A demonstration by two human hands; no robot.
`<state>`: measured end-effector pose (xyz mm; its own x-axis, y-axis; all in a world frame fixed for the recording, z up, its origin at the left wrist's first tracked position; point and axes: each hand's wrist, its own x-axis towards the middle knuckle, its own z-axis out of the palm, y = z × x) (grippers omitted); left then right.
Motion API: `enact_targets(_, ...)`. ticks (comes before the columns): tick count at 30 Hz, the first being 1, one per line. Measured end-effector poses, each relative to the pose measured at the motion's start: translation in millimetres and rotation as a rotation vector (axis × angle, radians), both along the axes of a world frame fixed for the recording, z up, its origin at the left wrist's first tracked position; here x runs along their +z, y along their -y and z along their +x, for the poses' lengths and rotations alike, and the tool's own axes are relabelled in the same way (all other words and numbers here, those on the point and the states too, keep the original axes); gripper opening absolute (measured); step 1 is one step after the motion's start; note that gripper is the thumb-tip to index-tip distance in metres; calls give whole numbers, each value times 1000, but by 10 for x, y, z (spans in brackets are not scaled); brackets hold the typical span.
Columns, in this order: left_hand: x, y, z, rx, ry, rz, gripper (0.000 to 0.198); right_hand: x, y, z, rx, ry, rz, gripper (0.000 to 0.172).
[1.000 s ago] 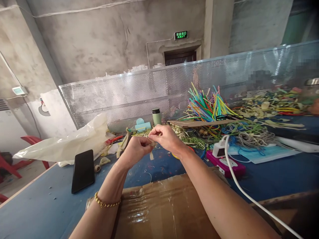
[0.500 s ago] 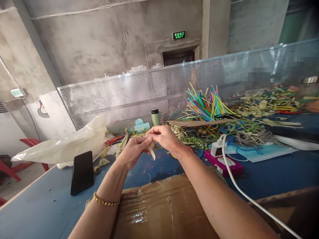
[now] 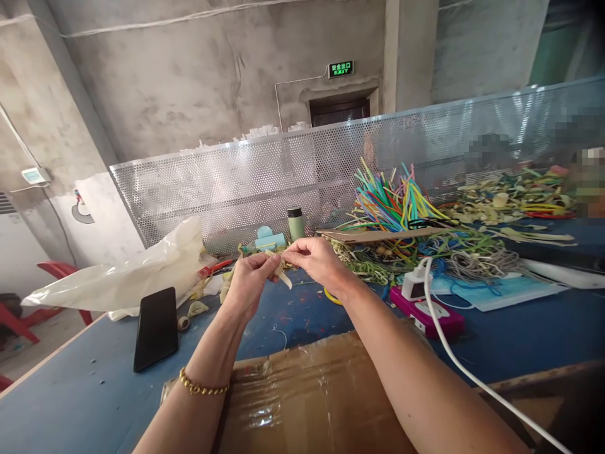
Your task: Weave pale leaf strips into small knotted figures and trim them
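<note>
My left hand [image 3: 249, 282] and my right hand [image 3: 316, 260] meet above the blue table [image 3: 80, 391], fingertips nearly touching. Both pinch a small cream-coloured strip [image 3: 282, 275] held between them; its loose end hangs down at a slant. A gold bead bracelet [image 3: 201, 386] sits on my left wrist. Behind the hands lies a heap of cream and green strips [image 3: 363, 261], and further right a fan of coloured tubes [image 3: 397, 202].
A black phone [image 3: 155, 326] lies left of my arms, beside a crumpled plastic bag [image 3: 137, 271]. A taped cardboard box [image 3: 307, 403] sits under my forearms. A pink power strip [image 3: 428, 312] with a white cable [image 3: 472, 378] lies right. A perforated metal screen [image 3: 227, 183] backs the table.
My hands have drawn slightly apart and the strip now slants between the fingertips instead of hanging straight below them.
</note>
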<state>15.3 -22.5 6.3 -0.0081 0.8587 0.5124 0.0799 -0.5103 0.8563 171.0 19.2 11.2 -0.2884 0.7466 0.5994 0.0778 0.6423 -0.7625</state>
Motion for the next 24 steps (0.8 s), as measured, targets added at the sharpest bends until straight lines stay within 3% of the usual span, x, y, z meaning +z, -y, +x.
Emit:
enact_targets(8,33,44,3,76,-124,110,37,-2,-59,41,-113,24,69,23)
enact_targets(11,45,58,14,67,-106,108,36,27,-38,36,-88,-28,68,28)
enact_targets(14,42,62,34,105,-70,102,37,57,-2,12,-78,-119,-53,37)
enact_targets(18,44,69,64,137,-23,112,30,73,60,-25,-81,-67,-178,40)
enact_targets(24,27,51,97,55,72,127,17,60,104,-50,127,-228,-458,37)
